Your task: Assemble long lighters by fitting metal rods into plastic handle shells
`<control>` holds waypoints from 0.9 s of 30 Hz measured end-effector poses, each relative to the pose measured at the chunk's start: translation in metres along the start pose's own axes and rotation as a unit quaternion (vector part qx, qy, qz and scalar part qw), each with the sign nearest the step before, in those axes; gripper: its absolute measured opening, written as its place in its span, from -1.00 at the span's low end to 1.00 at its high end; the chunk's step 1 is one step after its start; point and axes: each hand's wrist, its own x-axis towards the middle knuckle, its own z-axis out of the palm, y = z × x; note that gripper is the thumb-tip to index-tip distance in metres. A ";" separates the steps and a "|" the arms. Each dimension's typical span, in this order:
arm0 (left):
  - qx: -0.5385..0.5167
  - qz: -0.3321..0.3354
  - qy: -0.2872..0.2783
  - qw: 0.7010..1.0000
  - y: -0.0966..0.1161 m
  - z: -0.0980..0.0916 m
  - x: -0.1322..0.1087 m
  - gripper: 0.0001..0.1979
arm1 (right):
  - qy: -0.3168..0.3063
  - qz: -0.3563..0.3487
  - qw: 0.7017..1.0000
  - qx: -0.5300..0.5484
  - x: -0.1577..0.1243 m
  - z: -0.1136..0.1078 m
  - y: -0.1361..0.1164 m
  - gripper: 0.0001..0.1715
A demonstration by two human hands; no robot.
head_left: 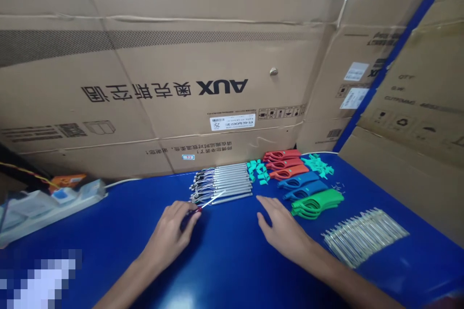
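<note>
My left hand grips a small screwdriver with a red and dark handle. Its thin shaft points up and right, and its tip is over or against the front of a row of metal tubes with wire ends at their left. My right hand lies flat and open on the blue table, just short of the tubes. Beyond it are stacked red plastic handles, blue ones and green ones. Teal plastic pieces lie beside the tubes.
More teal pieces and small metal bits lie right of the handles. A row of clear tubes sits at right. A power strip is at left. Large cardboard boxes stand along the table's back edge.
</note>
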 end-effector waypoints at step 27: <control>0.021 0.066 -0.154 0.986 0.056 0.059 0.083 -0.18 | 0.091 0.094 0.934 0.331 0.017 -0.051 0.000 -0.65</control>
